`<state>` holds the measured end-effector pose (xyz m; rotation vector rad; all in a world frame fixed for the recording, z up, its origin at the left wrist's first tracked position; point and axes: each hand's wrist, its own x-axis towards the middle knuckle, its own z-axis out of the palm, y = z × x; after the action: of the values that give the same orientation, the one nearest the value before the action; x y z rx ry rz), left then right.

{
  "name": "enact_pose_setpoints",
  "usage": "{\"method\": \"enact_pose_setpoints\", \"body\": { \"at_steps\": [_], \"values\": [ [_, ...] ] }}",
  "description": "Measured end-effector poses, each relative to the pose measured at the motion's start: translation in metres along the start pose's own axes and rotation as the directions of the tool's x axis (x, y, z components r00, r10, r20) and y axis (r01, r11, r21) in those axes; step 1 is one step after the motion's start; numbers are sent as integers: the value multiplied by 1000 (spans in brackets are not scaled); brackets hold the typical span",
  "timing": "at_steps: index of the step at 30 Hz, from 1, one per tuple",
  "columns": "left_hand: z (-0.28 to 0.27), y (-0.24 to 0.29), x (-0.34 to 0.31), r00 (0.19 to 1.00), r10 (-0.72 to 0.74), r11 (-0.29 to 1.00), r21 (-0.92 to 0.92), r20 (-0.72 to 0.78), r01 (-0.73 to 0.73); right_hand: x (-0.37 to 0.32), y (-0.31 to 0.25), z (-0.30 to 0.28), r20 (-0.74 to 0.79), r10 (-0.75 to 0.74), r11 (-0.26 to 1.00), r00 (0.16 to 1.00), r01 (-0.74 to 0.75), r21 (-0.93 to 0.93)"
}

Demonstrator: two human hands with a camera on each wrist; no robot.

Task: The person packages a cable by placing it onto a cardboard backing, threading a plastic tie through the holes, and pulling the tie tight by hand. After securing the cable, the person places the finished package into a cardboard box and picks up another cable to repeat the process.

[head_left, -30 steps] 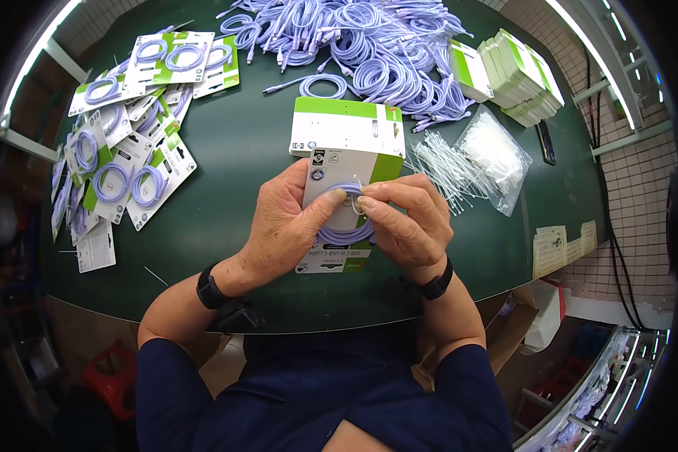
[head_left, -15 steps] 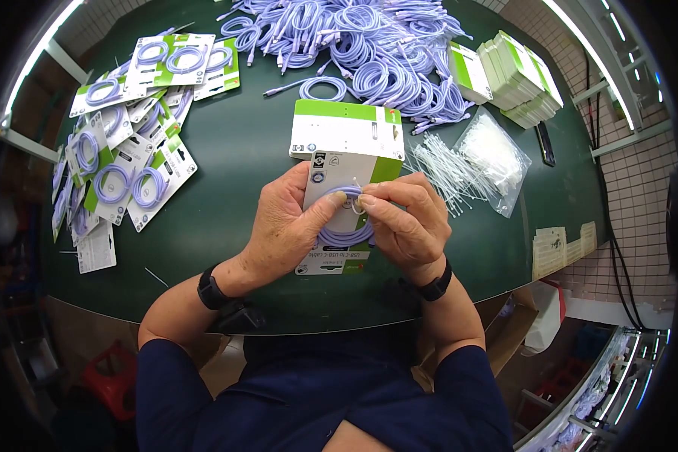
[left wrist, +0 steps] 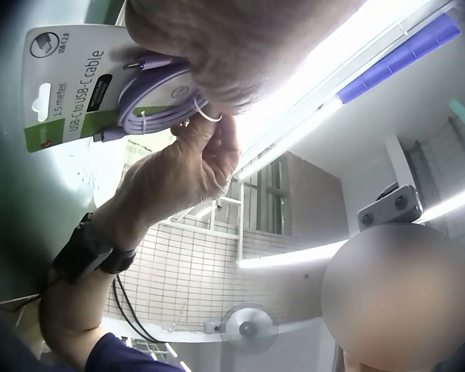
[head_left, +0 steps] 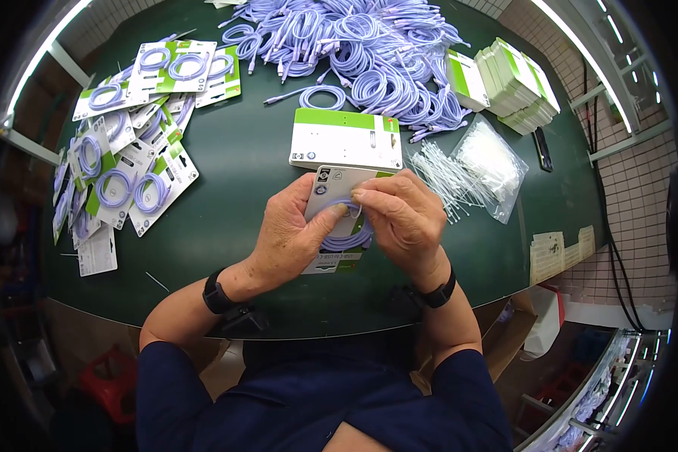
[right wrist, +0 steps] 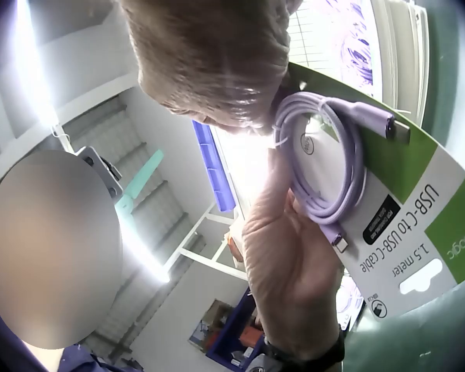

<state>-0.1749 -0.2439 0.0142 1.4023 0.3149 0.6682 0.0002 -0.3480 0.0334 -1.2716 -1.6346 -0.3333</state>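
Note:
The left hand (head_left: 286, 226) grips a white and green card (head_left: 331, 181) by its left edge, its thumb pressing on a coiled lilac cable (head_left: 346, 239) that lies against the card. With thumb and index finger, the right hand (head_left: 407, 218) pinches at a thin white tie looped round the top of the coil. In the left wrist view the tie (left wrist: 207, 112) forms a small loop at the right hand's (left wrist: 178, 170) fingertips. Both plugs of the cable (right wrist: 356, 116) show in the right wrist view. Another white tie (left wrist: 144, 122) crosses the coil's opposite side.
A stack of cards (head_left: 346, 143) lies just beyond the hands. Carded cables (head_left: 117, 184) are piled at the left, loose cables (head_left: 369, 45) at the back. White ties (head_left: 448, 177), a plastic bag of ties (head_left: 493, 162), more card stacks (head_left: 508, 79) and a black tool (head_left: 543, 149) are at the right.
The right hand's fingertips have moved slightly up and left over the tie. The held card sits a little lower in view, and the head view has shifted slightly.

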Motion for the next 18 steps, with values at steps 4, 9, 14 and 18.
{"method": "enact_pose_setpoints", "body": {
  "at_steps": [4,9,14,18],
  "values": [
    [-1,-5,1,1000,-11,1000,12,-7,11,0,1,-3,52,-11,1000,999,11,-6],
    [-3,-2,1,1000,20,998,54,14,-21,3,-2,-6,83,7,999,996,-3,-47],
    [-3,-6,3,999,6,999,54,33,-8,5,6,-13,156,66,998,986,-68,4],
    [-5,1,4,999,4,1000,13,42,-4,6,3,-30,63,292,943,954,-298,150]
  ]
}}
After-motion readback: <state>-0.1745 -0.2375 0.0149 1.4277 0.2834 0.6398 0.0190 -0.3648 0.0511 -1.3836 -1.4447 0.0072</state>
